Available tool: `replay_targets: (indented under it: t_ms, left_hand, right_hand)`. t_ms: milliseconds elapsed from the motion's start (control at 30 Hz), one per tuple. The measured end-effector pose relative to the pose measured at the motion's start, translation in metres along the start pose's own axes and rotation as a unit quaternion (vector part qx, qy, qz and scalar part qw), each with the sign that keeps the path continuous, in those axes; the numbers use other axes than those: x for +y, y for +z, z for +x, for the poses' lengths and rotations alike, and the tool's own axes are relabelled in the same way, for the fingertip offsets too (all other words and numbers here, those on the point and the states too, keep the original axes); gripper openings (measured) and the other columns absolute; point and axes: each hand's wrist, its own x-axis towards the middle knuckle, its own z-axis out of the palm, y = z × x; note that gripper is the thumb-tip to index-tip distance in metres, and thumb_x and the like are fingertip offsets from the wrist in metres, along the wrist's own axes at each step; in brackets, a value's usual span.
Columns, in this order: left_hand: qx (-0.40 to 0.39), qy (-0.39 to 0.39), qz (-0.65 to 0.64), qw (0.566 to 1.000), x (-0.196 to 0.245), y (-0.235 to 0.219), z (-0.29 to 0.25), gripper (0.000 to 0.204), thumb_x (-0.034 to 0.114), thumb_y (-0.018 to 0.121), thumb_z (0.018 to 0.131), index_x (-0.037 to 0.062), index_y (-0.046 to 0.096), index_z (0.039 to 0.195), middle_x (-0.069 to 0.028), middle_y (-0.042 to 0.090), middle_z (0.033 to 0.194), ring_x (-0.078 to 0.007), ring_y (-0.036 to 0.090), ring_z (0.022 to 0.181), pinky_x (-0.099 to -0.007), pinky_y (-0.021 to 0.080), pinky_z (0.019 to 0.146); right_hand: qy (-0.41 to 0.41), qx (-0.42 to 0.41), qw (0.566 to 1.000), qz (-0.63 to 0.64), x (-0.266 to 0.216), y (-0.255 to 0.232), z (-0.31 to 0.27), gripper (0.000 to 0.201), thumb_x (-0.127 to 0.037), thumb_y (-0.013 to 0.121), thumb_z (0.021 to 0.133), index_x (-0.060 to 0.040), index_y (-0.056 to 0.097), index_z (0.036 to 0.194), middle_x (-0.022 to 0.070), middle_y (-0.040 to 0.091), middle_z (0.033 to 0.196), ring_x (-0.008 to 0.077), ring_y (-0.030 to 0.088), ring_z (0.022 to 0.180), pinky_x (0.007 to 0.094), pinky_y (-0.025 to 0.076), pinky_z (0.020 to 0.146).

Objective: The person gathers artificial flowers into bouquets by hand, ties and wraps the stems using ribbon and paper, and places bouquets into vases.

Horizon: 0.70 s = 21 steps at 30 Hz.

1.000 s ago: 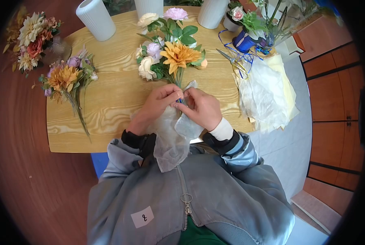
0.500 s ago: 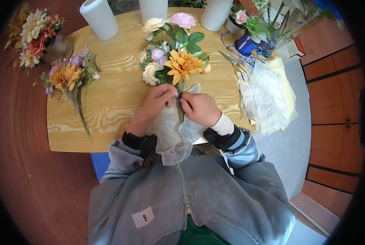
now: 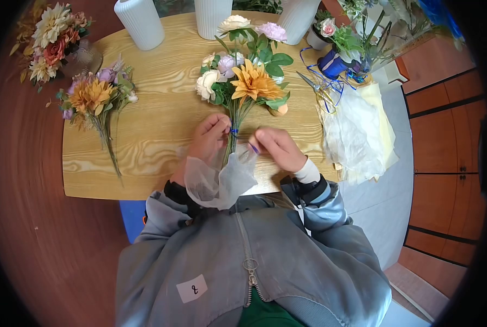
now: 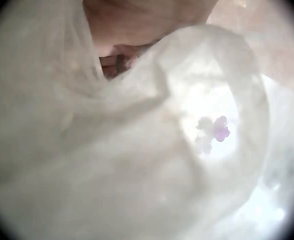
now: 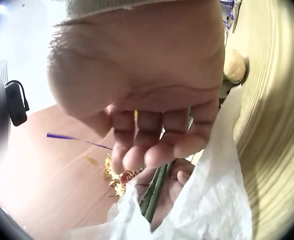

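Observation:
A bouquet of artificial flowers (image 3: 254, 82), cream, lilac and orange, lies before me, blossoms away from my body. A blue ribbon (image 3: 233, 131) circles its green stems (image 3: 230, 146). My left hand (image 3: 206, 140) holds the stems beside the ribbon, fingers curled; part of it is hidden. To the right of the stems, my right hand (image 3: 280, 148) pinches a ribbon end; that ribbon tail (image 5: 62, 136) sticks out past the fingers in the right wrist view. Thin white wrapping sheet (image 3: 221, 182) hangs around the lower stems and covers most of the left wrist view (image 4: 137, 150).
A smaller bouquet (image 3: 93, 98) lies at the table's left. White ribbed vases (image 3: 140, 24) stand along the back. Scissors (image 3: 317, 90) and a blue ribbon spool (image 3: 331, 64) are at right, by a stack of wrapping sheets (image 3: 358, 133). One peach bloom (image 3: 279, 110) rests near the bouquet.
My hands were together at the stems; the right has moved off to the right with the ribbon end. The white sheet's lower edge has risen, and the ribbon around the stems now shows.

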Motion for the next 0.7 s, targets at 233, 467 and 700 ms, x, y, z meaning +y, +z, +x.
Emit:
replay_targets:
  t_ms: [233, 467, 700]
  left_hand:
    - [-0.002, -0.025, -0.022, 0.999, 0.004, 0.002, -0.015, 0.017, 0.006, 0.046, 0.081, 0.0074, 0.047, 0.098, -0.0041, 0.048, 0.092, -0.017, 0.05, 0.093, -0.0332, 0.045, 0.074]
    - [0.051, 0.068, 0.142, 0.986, -0.003, 0.012, -0.024, 0.051, -0.014, 0.055, 0.064, 0.0063, 0.041, 0.11, -0.0049, 0.041, 0.104, -0.0167, 0.049, 0.094, -0.0244, 0.044, 0.075]
    - [0.054, 0.106, 0.184, 0.976, -0.011, 0.008, -0.02, 0.054, -0.015, 0.055, 0.063, 0.0086, 0.042, 0.109, -0.0032, 0.041, 0.1, -0.0129, 0.049, 0.087, -0.0226, 0.044, 0.073]
  right_hand:
    - [-0.084, 0.152, 0.964, -0.2, 0.003, 0.019, 0.015, 0.011, -0.006, 0.062, 0.074, -0.002, 0.06, 0.084, 0.0045, 0.054, 0.071, 0.0096, 0.052, 0.056, 0.0216, 0.042, 0.05]
    - [-0.114, 0.154, 0.929, -0.316, 0.003, 0.023, 0.019, 0.01, -0.008, 0.062, 0.073, -0.0017, 0.059, 0.079, 0.0083, 0.054, 0.068, 0.0188, 0.053, 0.053, 0.0265, 0.043, 0.049]
    - [-0.14, 0.154, 0.915, -0.345, -0.002, 0.021, 0.022, 0.009, -0.007, 0.06, 0.074, -0.0004, 0.057, 0.08, 0.0104, 0.054, 0.069, 0.0223, 0.054, 0.053, 0.0282, 0.043, 0.048]
